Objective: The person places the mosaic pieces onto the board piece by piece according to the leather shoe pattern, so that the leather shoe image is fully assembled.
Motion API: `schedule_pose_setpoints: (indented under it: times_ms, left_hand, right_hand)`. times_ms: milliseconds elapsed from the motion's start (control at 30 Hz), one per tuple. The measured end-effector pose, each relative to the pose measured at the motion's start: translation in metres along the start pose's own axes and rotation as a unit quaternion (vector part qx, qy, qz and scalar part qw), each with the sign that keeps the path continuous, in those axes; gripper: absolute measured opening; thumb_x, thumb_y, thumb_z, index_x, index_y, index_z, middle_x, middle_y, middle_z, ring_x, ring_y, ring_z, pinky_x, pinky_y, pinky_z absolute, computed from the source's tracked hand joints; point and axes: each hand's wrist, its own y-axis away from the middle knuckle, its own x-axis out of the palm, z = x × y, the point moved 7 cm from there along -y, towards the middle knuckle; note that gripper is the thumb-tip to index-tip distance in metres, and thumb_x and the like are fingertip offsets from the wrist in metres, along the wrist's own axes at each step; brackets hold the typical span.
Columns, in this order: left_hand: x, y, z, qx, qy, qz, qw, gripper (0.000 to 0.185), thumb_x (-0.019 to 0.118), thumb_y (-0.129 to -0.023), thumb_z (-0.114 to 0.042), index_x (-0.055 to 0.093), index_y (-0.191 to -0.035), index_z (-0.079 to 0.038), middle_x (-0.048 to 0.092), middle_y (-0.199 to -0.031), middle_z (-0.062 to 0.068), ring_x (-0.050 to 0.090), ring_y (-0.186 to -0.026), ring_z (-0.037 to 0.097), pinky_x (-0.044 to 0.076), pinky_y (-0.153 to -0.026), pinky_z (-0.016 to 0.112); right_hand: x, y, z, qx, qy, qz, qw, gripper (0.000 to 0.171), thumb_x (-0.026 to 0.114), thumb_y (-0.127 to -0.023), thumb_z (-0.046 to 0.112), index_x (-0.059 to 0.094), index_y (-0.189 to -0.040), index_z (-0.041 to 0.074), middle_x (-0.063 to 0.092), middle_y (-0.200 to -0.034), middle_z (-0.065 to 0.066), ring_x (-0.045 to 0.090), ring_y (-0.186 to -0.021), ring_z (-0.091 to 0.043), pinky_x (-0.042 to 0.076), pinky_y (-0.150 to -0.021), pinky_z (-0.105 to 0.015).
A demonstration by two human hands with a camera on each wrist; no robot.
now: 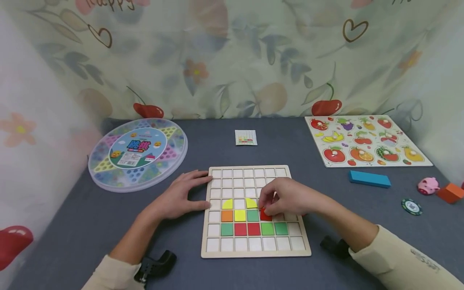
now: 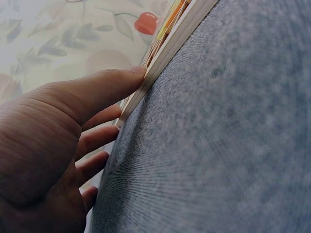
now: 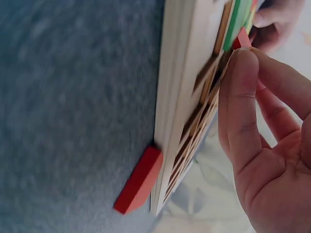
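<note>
Square pale wooden grid board (image 1: 253, 249): lies flat on the grey cloth-covered counter (image 1: 90, 225), between the two hands. Shallow square cells in rows; most bare. Filled cells form a cluster in the middle rows: two yellow quarter-round tiles (image 1: 227, 204) above, then orange, yellow and green squares, then a row of green, red, red, green, green.

Small red flat tile (image 1: 266, 214): thin, bright red, held tilted at a cell just right of the green square in the middle row. Pinched by the right hand (image 1: 286, 197), thumb and fingers (image 3: 238, 97) curled round it.

Left hand (image 1: 177, 197): fingers straight and flat on the counter, thumb tip (image 2: 121, 77) touching the board's left edge, holding nothing.

Red curved block (image 3: 138, 180): lies against the board's edge in the right wrist view.
</note>
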Motion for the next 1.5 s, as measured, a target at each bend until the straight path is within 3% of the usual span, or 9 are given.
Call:
schedule_pose_setpoints:
  times_ms: [333,700,1067,1300,1500]
  left_hand:
    - [-0.002,0.0,-0.001,-0.003,-0.003,-0.001,1.0,0.073,0.077,-0.092,-0.042,0.05,-0.155,-0.018,0.035,-0.167,0.011,0.024,-0.154,0.042,0.024,-0.118,0.069]
    - [-0.003,0.0,-0.003,0.0,-0.002,-0.006,1.0,0.073,0.077,-0.091,-0.041,0.05,-0.155,-0.018,0.036,-0.166,0.011,0.025,-0.154,0.042,0.026,-0.118,0.069]
    - [-0.001,0.001,-0.003,0.0,-0.002,-0.004,1.0,0.073,0.077,-0.092,-0.044,0.05,-0.155,-0.018,0.036,-0.166,0.011,0.024,-0.154,0.043,0.026,-0.117,0.07]
    - [0.0,0.001,-0.003,0.001,-0.002,-0.004,1.0,0.073,0.076,-0.092,-0.045,0.05,-0.155,-0.018,0.037,-0.165,0.012,0.025,-0.154,0.044,0.026,-0.116,0.071]
    - [0.0,0.001,-0.004,-0.001,0.001,-0.003,1.0,0.074,0.076,-0.092,-0.046,0.05,-0.155,-0.018,0.037,-0.165,0.012,0.023,-0.155,0.043,0.023,-0.118,0.071]
  right_hand:
    - [0.003,-0.003,0.005,0.004,0.052,-0.022,0.998,0.011,0.08,-0.087,0.006,0.077,-0.086,0.017,0.065,-0.076,0.007,0.057,-0.071,-0.011,0.05,-0.063,-0.025]
    - [-0.01,0.013,0.004,-0.001,0.043,-0.029,0.999,0.009,0.081,-0.088,0.014,0.078,-0.095,0.019,0.067,-0.083,0.008,0.06,-0.078,-0.011,0.052,-0.07,-0.026]
    - [-0.035,0.041,-0.02,0.024,0.028,-0.046,0.998,0.018,0.081,-0.089,0.02,0.077,-0.106,0.017,0.07,-0.098,0.002,0.063,-0.087,-0.016,0.057,-0.069,-0.028]
    - [-0.044,0.06,-0.042,0.038,0.051,-0.064,0.996,0.02,0.083,-0.088,0.023,0.077,-0.106,0.018,0.07,-0.102,0.003,0.062,-0.086,-0.011,0.054,-0.072,-0.026]
    - [-0.042,0.069,-0.058,0.061,0.068,-0.041,0.995,0.025,0.084,-0.085,0.021,0.076,-0.108,0.017,0.066,-0.101,0.003,0.06,-0.083,-0.01,0.051,-0.069,-0.026]
